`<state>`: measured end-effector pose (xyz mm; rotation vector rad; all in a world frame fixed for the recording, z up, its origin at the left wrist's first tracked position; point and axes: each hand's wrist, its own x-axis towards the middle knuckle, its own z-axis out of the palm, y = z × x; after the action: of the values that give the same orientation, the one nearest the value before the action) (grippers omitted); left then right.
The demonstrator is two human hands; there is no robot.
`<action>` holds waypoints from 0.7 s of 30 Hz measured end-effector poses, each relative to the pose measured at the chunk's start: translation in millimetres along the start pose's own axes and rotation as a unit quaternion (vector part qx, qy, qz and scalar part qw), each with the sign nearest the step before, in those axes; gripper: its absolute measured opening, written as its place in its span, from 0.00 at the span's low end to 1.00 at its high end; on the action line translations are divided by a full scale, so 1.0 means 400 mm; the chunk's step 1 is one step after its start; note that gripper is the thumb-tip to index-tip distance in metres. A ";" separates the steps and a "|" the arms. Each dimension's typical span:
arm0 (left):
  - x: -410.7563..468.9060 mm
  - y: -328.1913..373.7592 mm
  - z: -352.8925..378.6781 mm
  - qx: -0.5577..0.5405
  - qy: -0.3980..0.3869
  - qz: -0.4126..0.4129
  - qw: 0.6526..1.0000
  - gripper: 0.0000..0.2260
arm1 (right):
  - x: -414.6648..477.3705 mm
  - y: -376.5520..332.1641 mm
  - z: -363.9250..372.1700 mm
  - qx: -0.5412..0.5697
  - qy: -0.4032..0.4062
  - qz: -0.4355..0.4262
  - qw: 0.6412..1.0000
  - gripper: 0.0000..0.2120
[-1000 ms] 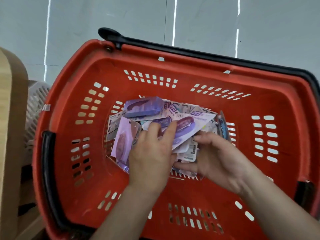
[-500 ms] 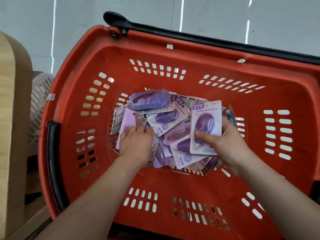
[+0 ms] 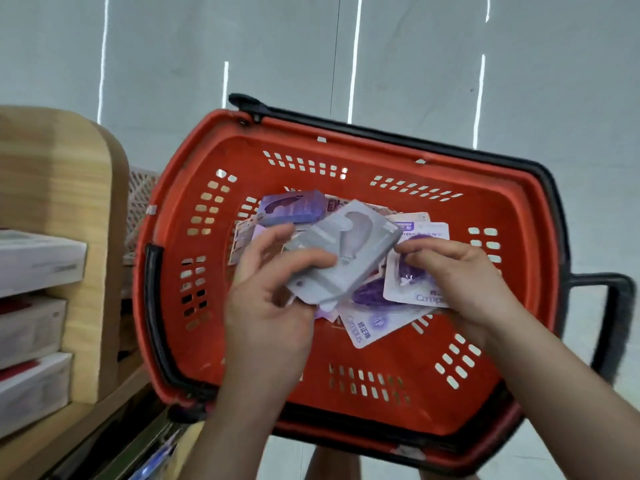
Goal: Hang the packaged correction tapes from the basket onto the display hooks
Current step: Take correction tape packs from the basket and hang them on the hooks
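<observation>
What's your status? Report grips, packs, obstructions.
Left grip holds grey pack over basket. Right grip pinches purple pack. Loose packs remain inside. Hooks not in view; no obstruction seen.

text: "Campus" | on: upper white card (image 3: pixel 424 296) | also: lower white card (image 3: pixel 367 329)

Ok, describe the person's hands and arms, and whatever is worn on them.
Two bare hands, the left hand and the right hand, with no gloves, rings or watch in sight. The left forearm and right forearm are bare too: no sleeve or wristband shows in frame.
</observation>
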<state>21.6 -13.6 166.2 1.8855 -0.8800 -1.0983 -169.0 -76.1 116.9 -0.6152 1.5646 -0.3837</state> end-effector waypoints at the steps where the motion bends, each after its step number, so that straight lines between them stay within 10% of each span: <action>1: -0.024 0.021 0.001 -0.034 -0.004 -0.017 0.999 0.29 | -0.025 -0.022 -0.002 0.024 0.007 0.002 1.000 0.14; 11: -0.260 0.326 -0.075 -0.115 -0.122 -0.122 0.978 0.22 | -0.323 -0.264 -0.053 0.041 -0.013 -0.125 0.991 0.04; 21: -0.560 0.703 -0.201 -0.180 0.205 -0.069 0.960 0.22 | -0.703 -0.503 -0.155 -0.125 -0.103 -0.271 0.949 0.06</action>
<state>-43.6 65.9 520.0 1.7882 -0.2937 -0.8326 -197.8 -77.1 467.0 -1.2541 1.2343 -0.5137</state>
